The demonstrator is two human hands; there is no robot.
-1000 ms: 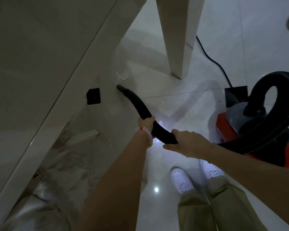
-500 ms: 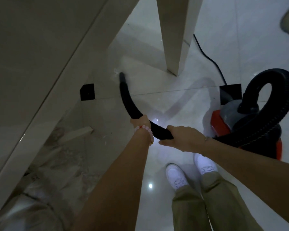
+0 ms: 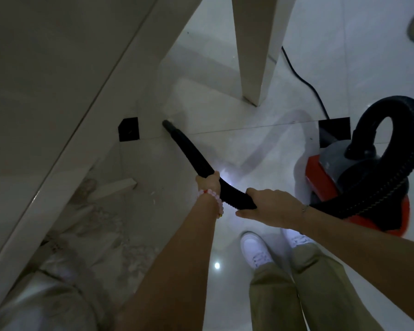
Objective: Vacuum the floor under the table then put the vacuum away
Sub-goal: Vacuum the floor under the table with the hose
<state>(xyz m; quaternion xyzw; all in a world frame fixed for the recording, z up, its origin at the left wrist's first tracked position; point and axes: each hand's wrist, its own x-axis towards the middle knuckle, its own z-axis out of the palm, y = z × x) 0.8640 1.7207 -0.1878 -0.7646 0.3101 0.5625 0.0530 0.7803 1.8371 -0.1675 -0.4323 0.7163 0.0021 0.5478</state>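
Running down the left of the frame, the pale table (image 3: 58,91) slanted over pale, scattered debris (image 3: 101,223) lying on the floor in the lower left, which suggested the vacuuming was only partly done. Right of the table edge, the black nozzle (image 3: 189,151) reached from the hands up to its tip by a small black tile inset (image 3: 128,129), apparently touching the floor. At centre the left hand (image 3: 207,183) was wrapped tightly around the nozzle, and just right of it the right hand (image 3: 270,206) was closed over the ribbed hose (image 3: 392,182). That hose looped at the right edge into the red and black vacuum (image 3: 344,177), standing just beside the person's white shoes (image 3: 256,249). Putting it away was, by my judgement, not yet begun. Underfoot lay glossy white floor (image 3: 237,144) tiles catching a small light glare; a table leg (image 3: 256,56) stood at upper centre, with a black cord (image 3: 304,80) trailing behind it in a dim room.
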